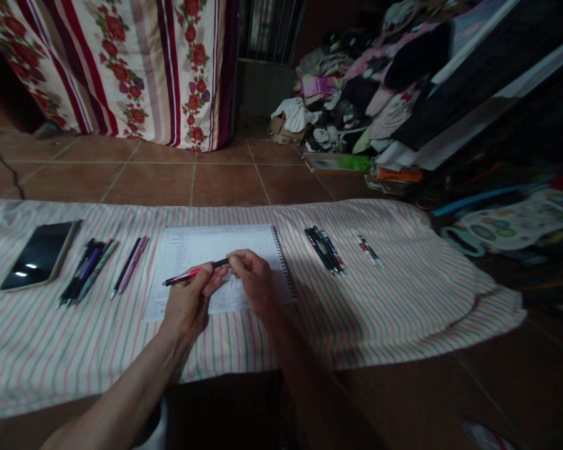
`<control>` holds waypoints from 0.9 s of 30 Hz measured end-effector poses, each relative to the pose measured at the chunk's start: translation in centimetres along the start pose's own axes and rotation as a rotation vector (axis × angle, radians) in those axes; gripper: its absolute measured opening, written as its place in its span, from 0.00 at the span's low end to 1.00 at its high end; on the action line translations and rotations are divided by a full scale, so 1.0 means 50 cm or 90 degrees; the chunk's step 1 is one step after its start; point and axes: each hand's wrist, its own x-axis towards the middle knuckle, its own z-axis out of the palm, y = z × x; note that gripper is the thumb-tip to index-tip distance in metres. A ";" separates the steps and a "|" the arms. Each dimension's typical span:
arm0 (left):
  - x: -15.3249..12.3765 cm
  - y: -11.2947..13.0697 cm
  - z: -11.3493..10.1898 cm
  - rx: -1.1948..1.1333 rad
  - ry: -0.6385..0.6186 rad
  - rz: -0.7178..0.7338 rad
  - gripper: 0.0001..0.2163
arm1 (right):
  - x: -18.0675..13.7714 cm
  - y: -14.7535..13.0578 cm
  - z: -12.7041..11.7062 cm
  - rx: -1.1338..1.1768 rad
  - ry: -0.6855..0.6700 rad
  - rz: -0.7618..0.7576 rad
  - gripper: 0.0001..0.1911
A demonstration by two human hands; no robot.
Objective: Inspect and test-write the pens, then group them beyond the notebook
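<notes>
My left hand [187,300] and my right hand [253,281] meet over a spiral notebook [216,247] that lies open on a pink-striped cloth [403,300]. Both pinch one red and black pen [194,272], held level above the page. The left fingers close round its red end, the right fingertips grip its black end. The page carries printed or written lines too small to read.
Left of the notebook lie a dark phone [40,255], a bunch of several pens [87,272] and two more pens [130,265]. Right of it lie another pen bunch [325,250] and a white pen [366,249]. Beyond are tiled floor, a floral mattress [122,69] and piled clothes [366,81].
</notes>
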 end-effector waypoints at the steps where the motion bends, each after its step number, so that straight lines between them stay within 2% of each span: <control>1: 0.000 0.002 0.000 -0.006 0.000 -0.005 0.05 | 0.000 0.002 -0.001 -0.006 -0.009 -0.013 0.08; 4: 0.001 0.008 0.000 -0.017 -0.015 -0.003 0.06 | 0.001 0.007 -0.003 -0.001 -0.038 -0.031 0.11; 8: 0.002 0.012 -0.004 -0.022 -0.044 0.022 0.06 | 0.000 0.011 -0.004 0.066 -0.048 0.019 0.24; 11: 0.001 0.012 -0.005 -0.005 -0.047 0.032 0.06 | -0.003 0.004 -0.004 0.064 -0.027 0.062 0.17; 16: -0.004 0.006 0.000 0.020 -0.048 0.025 0.06 | -0.005 -0.007 -0.007 0.019 -0.024 0.039 0.16; 21: 0.001 0.003 0.002 0.015 -0.042 0.027 0.05 | -0.005 -0.011 -0.012 0.046 -0.033 0.042 0.09; 23: 0.003 0.004 0.001 0.000 -0.034 0.029 0.06 | -0.010 -0.019 -0.014 0.060 -0.060 0.058 0.10; 27: 0.002 0.010 0.000 -0.020 -0.034 0.029 0.07 | -0.019 -0.034 -0.013 0.103 -0.088 0.112 0.20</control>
